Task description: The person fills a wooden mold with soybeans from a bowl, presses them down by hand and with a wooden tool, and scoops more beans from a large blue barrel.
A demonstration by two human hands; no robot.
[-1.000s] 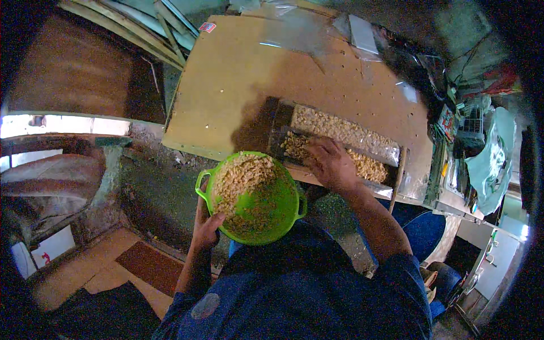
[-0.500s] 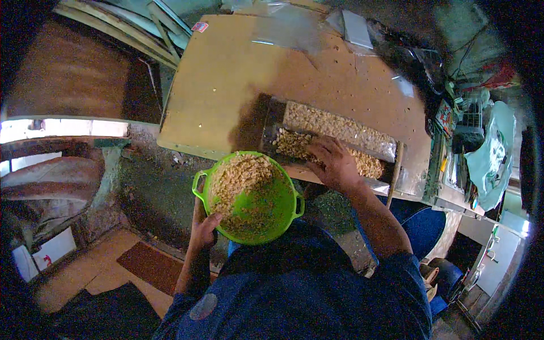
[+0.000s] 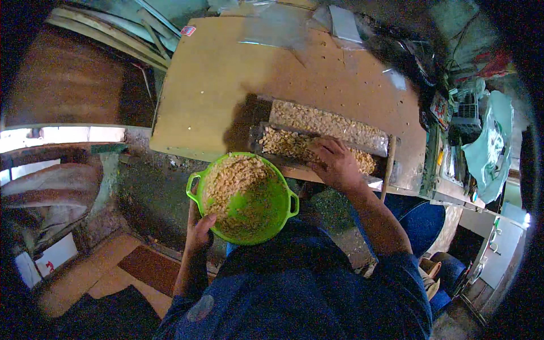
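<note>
A bright green two-handled plastic basin (image 3: 281, 182) is held up in front of the table's near edge. Pale, broken nut-like pieces (image 3: 229, 178) fill mostly its left side. My left hand (image 3: 200, 229) grips its lower left rim, thumb on top, the other fingers hidden underneath. At the table's edge, my right hand (image 3: 335, 161) lies palm down over a long strip of loose nut pieces (image 3: 286, 143), fingers stretched out and touching them. Just behind lies a second, parallel strip of paler nut pieces (image 3: 328, 123), seemingly under clear plastic.
The strips lie on a wide tan board table (image 3: 209, 85). A wooden stick (image 3: 389, 170) stands at their right end. Clear plastic sheets (image 3: 277, 28) lie at the far edge. A basket (image 3: 467, 110) and a pale plastic bag (image 3: 492, 147) are at the right.
My right hand stays on the near strip with only a slight shift of the fingers. The basin remains in my left hand. The whole view has shifted a little.
</note>
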